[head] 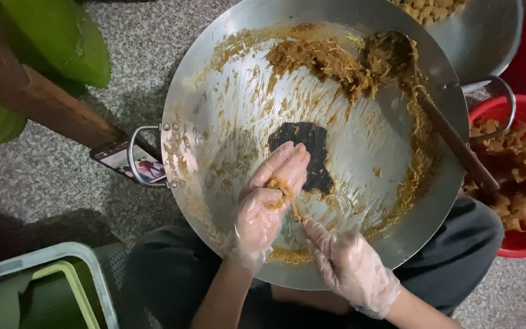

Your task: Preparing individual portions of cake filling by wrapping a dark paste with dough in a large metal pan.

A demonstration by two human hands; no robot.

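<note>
Informal food-preparation area, worked at floor level rather than at a counter. Evidence: a very large steel wok (226, 109) with riveted loop handles rests over the seated person's lap on a speckled stone-chip floor (50, 176). Shredded brown filling (324, 61) and a long-handled ladle (421, 91) lie inside it. A red plastic tub (488, 113) of fried pieces and a second steel basin (488, 42) stand alongside. Green banana leaves (62, 42) lie at the edge. Both hands wear thin disposable gloves (354, 268). Bulk quantities suggest batch production.
</note>
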